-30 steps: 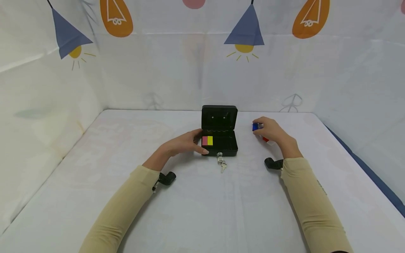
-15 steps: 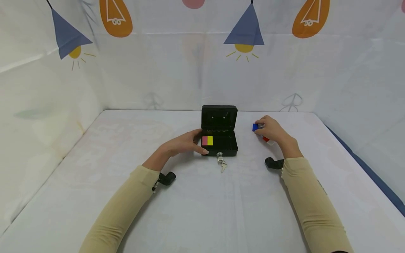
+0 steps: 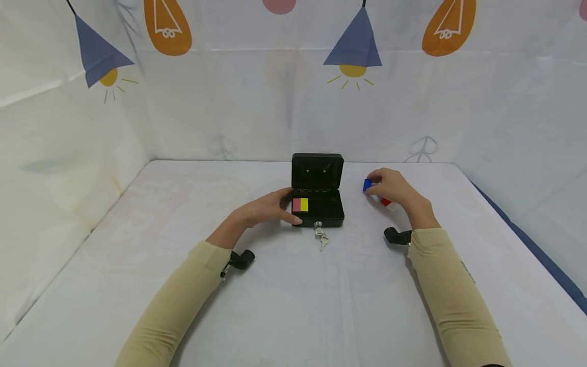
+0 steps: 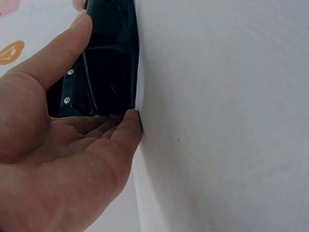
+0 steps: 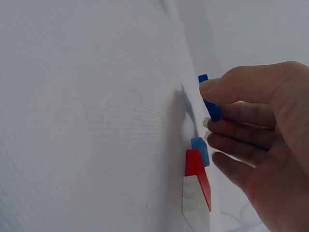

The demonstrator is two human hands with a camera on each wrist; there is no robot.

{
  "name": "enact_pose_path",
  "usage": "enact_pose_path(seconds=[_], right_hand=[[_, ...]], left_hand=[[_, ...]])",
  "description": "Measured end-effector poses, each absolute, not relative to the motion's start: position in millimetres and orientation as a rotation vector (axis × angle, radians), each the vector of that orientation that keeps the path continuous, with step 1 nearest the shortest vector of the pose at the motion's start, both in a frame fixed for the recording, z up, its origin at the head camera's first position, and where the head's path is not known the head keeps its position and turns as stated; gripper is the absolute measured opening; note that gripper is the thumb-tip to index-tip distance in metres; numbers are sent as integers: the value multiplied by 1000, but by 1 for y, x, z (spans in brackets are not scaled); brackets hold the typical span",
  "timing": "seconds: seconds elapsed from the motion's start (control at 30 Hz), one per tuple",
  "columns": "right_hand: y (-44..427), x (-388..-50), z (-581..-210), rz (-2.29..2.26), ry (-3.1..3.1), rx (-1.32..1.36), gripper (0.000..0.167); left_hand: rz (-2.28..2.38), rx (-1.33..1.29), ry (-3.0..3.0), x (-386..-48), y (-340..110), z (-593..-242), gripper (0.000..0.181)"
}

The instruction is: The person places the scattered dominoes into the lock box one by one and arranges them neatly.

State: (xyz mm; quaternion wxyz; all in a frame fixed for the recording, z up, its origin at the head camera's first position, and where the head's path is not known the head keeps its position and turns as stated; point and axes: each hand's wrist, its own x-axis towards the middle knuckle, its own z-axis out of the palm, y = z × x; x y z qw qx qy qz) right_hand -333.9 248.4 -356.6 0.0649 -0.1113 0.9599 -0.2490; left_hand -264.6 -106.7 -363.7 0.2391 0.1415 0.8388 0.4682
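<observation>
A small black cash box (image 3: 326,206) stands on the table with its lid up; pink (image 3: 296,205) and yellow (image 3: 304,205) pieces lie at the left inside it. My left hand (image 3: 261,210) holds the box's left end, thumb at the front corner and fingers along the side, as the left wrist view also shows. To the right of the box, my right hand (image 3: 394,186) pinches a flat blue block (image 5: 208,99) between thumb and fingers, just off the table. Below that hand lie a red block (image 5: 195,164), a white block (image 5: 195,200) and a lighter blue piece (image 5: 199,147).
Keys (image 3: 323,241) hang from the lock (image 3: 318,227) at the box's front. A white cloth covers the table (image 3: 293,306). Behind it hangs a white curtain (image 3: 229,112) printed with lamps and bulbs.
The blue block has shifted slightly left and tilted in my right hand, away from the other pieces. My left hand stays on the cash box.
</observation>
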Motion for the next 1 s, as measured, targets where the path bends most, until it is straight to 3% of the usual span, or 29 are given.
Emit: enact_pose_path(seconds=[1.0], right_hand=[[228, -324, -330, -742, 2886, -440, 48]], left_hand=[[1287, 388, 2294, -265, -106, -363, 102]])
